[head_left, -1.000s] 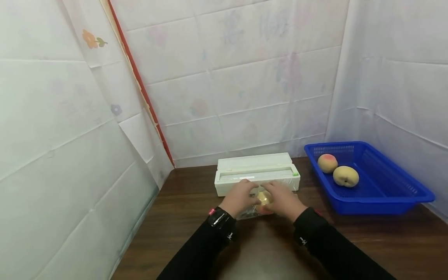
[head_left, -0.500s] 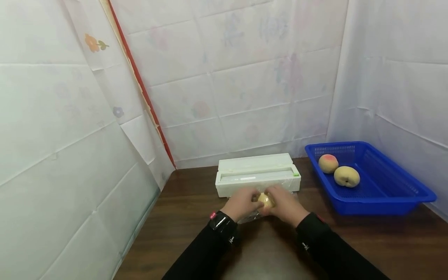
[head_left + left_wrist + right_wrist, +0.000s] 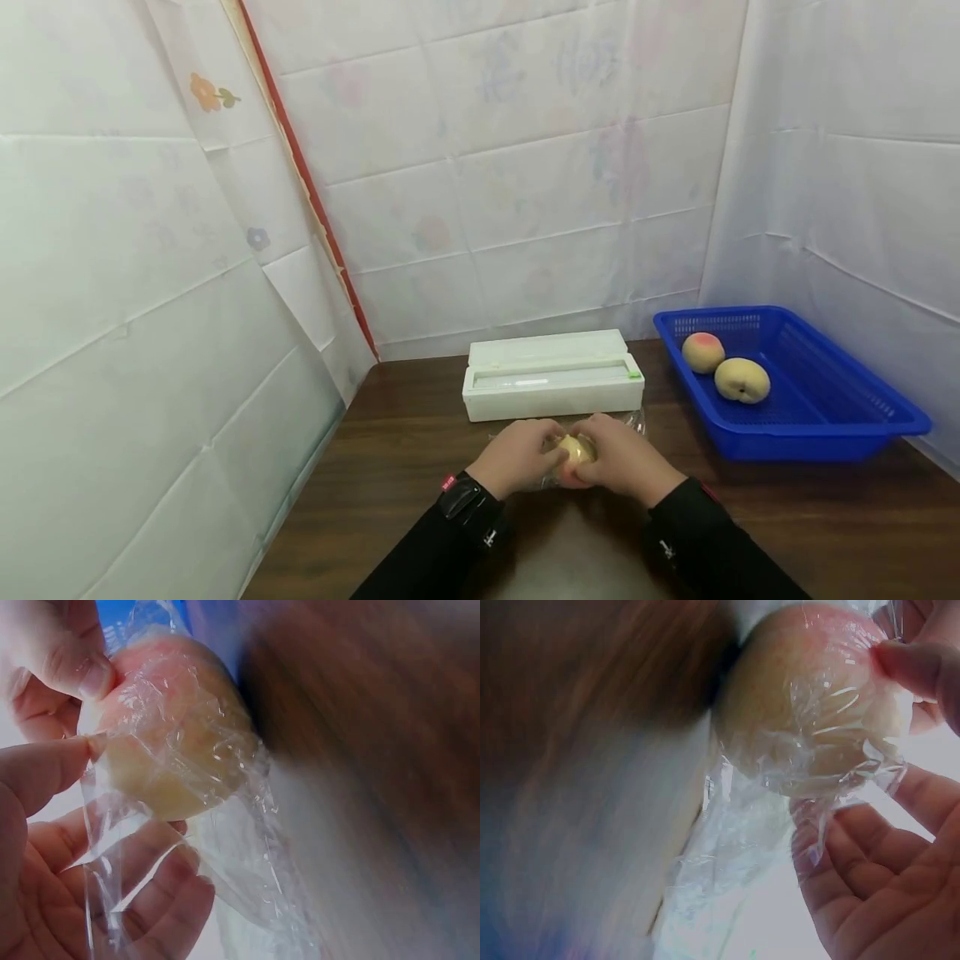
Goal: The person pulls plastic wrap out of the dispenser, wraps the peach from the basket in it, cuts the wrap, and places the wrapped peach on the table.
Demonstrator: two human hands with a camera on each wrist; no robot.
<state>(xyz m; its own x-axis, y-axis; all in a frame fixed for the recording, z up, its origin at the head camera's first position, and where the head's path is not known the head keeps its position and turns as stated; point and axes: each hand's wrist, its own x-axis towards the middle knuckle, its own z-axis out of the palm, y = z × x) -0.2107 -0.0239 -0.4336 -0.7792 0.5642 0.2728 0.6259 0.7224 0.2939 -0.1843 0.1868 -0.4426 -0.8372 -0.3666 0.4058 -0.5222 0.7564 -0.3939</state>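
Observation:
Both hands hold a peach [image 3: 576, 452] between them, low over the table in front of the white box. Clear cling film [image 3: 165, 742] lies crinkled over the peach, and loose film [image 3: 727, 847] hangs from it in both wrist views. The left hand [image 3: 519, 454] is at the peach's left, its thumb and fingers bent around the wrapped side. On the opposite side, the right hand [image 3: 626, 457] pinches the film against the fruit with its thumb. Some film [image 3: 636, 422] shows behind the right hand. The peach's underside is hidden in the head view.
A long white box [image 3: 555, 392] with its lid up and a film roll inside stands at the back of the brown table [image 3: 397, 450]. Right of it is a blue basket [image 3: 825, 392] holding a peach [image 3: 703, 352] and a yellowish fruit [image 3: 742, 381]. White sheeting encloses the table.
Both hands have come slightly nearer the body with the peach and film, away from the white box. Their fingers have closed in around the peach. The film no longer covers the box's front.

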